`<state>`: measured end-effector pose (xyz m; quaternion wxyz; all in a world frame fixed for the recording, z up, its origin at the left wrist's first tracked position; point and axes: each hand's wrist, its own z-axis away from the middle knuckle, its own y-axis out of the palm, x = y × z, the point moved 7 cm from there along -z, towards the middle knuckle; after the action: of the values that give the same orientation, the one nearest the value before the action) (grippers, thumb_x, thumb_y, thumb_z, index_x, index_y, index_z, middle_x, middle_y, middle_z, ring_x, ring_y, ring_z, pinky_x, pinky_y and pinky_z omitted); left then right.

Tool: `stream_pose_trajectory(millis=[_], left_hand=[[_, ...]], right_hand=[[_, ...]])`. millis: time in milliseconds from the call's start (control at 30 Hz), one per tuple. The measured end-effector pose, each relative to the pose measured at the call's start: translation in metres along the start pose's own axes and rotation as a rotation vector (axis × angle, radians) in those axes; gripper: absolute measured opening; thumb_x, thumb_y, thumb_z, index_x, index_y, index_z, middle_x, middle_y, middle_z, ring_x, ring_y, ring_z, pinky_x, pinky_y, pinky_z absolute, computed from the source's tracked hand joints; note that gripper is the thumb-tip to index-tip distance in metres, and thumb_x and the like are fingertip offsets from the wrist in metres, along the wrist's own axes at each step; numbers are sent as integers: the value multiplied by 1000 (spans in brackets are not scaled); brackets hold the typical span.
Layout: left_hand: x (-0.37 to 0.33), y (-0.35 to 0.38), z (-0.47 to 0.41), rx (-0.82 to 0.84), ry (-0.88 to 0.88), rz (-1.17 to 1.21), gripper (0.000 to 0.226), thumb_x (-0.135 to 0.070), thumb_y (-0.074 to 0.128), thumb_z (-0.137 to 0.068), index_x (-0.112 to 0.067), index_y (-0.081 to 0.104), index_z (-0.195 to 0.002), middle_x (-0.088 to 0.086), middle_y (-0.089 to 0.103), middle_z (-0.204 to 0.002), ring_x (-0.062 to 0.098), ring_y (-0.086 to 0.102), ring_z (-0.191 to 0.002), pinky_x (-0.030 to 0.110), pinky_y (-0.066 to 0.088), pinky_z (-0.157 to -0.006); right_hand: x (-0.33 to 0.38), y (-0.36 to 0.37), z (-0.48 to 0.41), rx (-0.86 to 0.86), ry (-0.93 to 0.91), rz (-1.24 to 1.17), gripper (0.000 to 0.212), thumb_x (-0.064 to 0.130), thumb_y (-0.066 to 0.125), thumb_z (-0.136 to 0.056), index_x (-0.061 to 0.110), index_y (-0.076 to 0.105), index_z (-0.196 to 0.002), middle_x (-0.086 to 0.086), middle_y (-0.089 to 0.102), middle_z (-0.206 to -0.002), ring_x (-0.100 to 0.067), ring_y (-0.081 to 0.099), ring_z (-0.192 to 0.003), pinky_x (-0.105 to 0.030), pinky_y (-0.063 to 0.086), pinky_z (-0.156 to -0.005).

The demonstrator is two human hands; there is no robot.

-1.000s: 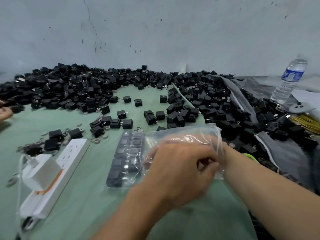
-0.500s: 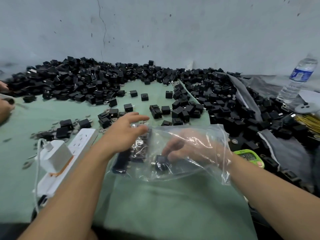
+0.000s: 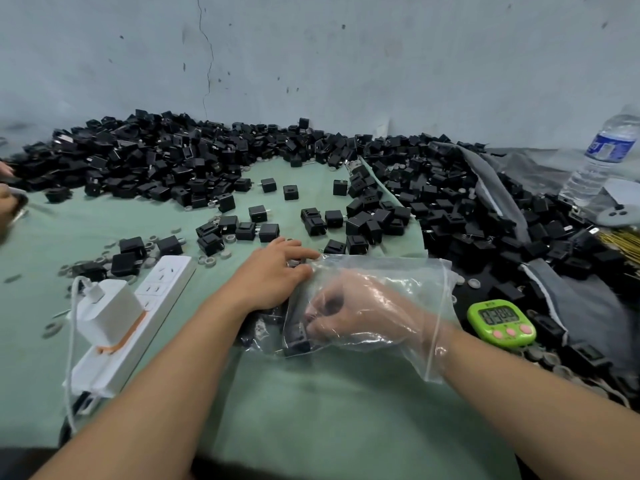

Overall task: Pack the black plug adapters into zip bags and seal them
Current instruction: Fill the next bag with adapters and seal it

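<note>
- Plug adapters (image 3: 166,168), all black, sit heaped in a big arc along the wall, with loose ones scattered out toward the hands.
- green cloth (image 3: 311,420) runs open from the bag to the near edge.
- zip bag (image 3: 415,275) lies flat mid-table with its mouth round the right wrist. The power strip (image 3: 152,306) is near, on its left.
- right hand (image 3: 360,313) is inside the bag, fingers curled tight, pinching 1 adapter (image 3: 298,341).
- left hand (image 3: 277,278) lies flat with fingers straight, pressing the bag's left end.
</note>
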<state>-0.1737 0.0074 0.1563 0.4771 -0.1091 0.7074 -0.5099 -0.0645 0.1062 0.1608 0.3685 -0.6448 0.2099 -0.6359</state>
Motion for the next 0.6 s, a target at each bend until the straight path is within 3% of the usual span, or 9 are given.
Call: stream_pose_trajectory(millis=[100,167,233,300,400,500,600], left_hand=[[0,-3,2,-54,-12,45,32,-41,62,-97,-41,65,-129,-14,49,-150,9,36,-145,40,30,-119],[-2,-7,5,-97,-20,83,33,-39,65,-95,-40,67,-128,-16,58,-137,8,55,-122,28,41,-100],[-4,-11,8,-114,-45,125,34,-36,64,-95,-42,65,-129,-14,64,-123,5,62,-95,21,44,-78],[-3,-16,11,-87,-69,159,34,-35,61,-97,-44,64,-129,-13,67,-114,8,67,-85,19,48,-66],[4,-28,21,11,-84,232,29,-35,59,-100,-44,65,-127,-12,70,-111,15,70,-96,29,54,-78],[17,-45,31,-18,-104,308,26,-33,63,-97,-43,70,-120,-5,71,-123,12,65,-110,31,47,-90],[20,-46,36,-38,-121,333,24,-31,66,-95,-41,73,-116,-4,75,-106,14,67,-102,30,47,-88]], right_hand=[[-2,4,-4,-51,3,61,18,37,81,-84,28,69,-75,21,64,-59,5,58,-53,-9,40,-49],[-7,6,-2,-56,8,27,29,42,86,-77,25,65,-69,13,63,-57,1,53,-49,-17,41,-50],[-12,10,1,-42,35,-1,36,49,88,-70,26,61,-64,11,61,-55,0,50,-46,-21,40,-49],[-15,14,-3,-51,59,-7,35,46,88,-71,28,60,-61,14,60,-54,2,50,-45,-20,41,-49],[-19,20,-9,-88,87,-8,33,35,82,-81,26,60,-59,16,60,-54,2,52,-44,-23,44,-48],[-14,27,-7,-75,66,80,25,51,71,-87,40,62,-67,33,59,-64,15,55,-54,-14,38,-49],[-10,27,-7,-129,39,117,26,57,67,-89,36,65,-73,42,58,-75,23,55,-66,-10,39,-50]])
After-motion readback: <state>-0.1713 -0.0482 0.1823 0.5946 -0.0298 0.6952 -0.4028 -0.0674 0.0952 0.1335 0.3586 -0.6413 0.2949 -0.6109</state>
